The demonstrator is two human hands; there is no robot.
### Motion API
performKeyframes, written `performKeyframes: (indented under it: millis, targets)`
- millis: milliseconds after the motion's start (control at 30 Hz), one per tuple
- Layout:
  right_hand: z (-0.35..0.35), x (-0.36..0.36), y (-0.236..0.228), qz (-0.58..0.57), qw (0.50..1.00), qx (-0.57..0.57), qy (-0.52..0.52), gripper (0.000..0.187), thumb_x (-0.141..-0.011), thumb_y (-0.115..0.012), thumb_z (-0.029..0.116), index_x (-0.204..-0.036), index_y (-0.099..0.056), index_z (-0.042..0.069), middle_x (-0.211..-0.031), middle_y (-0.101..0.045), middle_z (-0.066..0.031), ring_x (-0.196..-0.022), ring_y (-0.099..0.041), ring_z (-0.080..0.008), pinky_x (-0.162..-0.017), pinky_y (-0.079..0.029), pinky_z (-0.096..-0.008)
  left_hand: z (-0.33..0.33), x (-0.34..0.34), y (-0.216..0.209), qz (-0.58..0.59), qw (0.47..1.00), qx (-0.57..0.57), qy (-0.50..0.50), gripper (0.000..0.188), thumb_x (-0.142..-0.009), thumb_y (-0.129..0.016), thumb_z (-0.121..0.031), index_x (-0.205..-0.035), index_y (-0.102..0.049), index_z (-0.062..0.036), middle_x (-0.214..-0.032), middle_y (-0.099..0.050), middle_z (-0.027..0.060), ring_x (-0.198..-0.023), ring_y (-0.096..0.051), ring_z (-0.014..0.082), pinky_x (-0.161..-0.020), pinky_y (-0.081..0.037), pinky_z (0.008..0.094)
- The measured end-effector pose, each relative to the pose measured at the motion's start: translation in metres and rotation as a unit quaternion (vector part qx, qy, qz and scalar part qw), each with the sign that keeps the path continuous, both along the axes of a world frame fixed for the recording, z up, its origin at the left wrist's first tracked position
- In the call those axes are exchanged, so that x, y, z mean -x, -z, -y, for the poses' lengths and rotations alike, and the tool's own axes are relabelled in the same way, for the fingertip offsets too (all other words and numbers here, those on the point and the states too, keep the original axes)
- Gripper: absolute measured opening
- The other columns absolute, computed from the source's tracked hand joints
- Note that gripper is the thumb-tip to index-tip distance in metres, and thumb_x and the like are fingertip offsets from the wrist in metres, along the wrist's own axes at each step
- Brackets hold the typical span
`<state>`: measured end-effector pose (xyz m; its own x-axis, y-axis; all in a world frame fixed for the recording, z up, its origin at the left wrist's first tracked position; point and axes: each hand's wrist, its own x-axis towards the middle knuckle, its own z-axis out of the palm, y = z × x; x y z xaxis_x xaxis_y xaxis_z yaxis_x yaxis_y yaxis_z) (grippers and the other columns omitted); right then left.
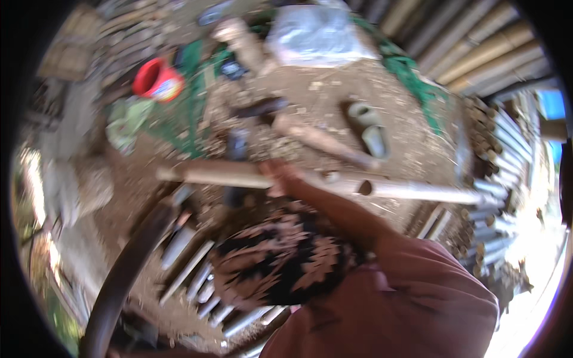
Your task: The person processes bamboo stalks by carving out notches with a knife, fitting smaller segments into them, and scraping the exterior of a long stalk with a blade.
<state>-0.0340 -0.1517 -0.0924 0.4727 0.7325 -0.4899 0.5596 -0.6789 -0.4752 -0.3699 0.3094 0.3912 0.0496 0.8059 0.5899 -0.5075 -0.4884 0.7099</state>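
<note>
Long pole (230, 174) spans roughly ten to two o'clock; my right hand (280, 177) wraps closed around it, apparently to steady it. My left hand I cannot see.

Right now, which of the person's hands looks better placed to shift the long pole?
Probably the right: the right hand already lies across the pole, its arm reaching in from the right, while the left hand cannot be made out.
</note>
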Motion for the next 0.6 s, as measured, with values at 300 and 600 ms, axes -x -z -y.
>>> performKeyframes:
  millis: [300,600]
  targets:
    - [-0.018,-0.023,-0.114,-0.392,0.863,-0.266,0.176,0.107,-0.082,-0.067,0.064,-0.158,-0.012,0.011,-0.150,-0.034,-0.0259,-0.132,-0.045,-0.0406,-0.109,-0.038,-0.0534,-0.020,0.041,0.098,0.043,0.980,0.093,0.168,0.077,-0.072,-0.065,-0.054,-0.115,-0.057,0.0100,-0.109,-0.061,0.0250,-0.108,-0.058,0.0393,-0.100,-0.044,0.0545]
    - [-0.015,-0.044,-0.237,-0.571,0.684,-0.398,0.220,0.085,-0.079,-0.081,0.030,-0.143,-0.038,-0.006,-0.118,-0.063,-0.0210,-0.089,-0.070,-0.0278,-0.074,-0.061,-0.0373,0.059,-0.129,0.239,-0.027,0.948,0.314,0.037,0.100,-0.081,-0.051,-0.073,-0.148,-0.034,-0.0010,-0.146,-0.043,0.0200,-0.133,-0.044,0.0345,-0.113,-0.033,0.0513]
